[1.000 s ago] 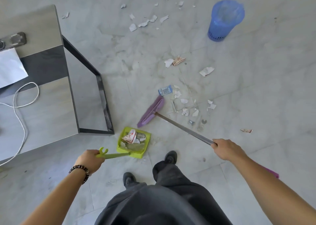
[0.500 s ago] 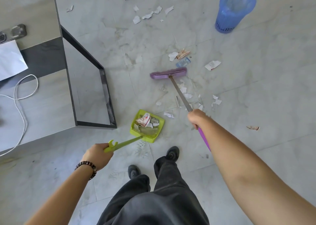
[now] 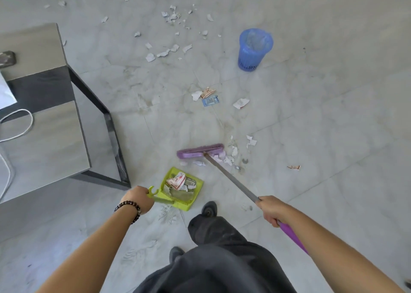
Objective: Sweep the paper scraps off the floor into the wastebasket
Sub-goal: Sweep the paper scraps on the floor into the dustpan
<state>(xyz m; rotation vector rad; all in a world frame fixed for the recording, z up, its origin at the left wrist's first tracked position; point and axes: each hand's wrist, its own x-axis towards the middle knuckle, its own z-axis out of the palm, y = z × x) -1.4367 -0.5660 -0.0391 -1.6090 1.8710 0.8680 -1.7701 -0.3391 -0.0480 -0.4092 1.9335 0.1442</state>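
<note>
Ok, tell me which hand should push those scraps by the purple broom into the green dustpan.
Right. The right hand grips the purple broom, its head beside the white paper scraps; the left hand only steadies the green plastic dustpan.

I count one broom (image 3: 200,151), one dustpan (image 3: 195,200), one wastebasket (image 3: 253,50), one table (image 3: 42,119), one cable (image 3: 15,128). Two hands: left hand (image 3: 139,199), right hand (image 3: 272,209). Two shoes (image 3: 209,208). Scraps (image 3: 163,53) on the floor: too many to count.
</note>
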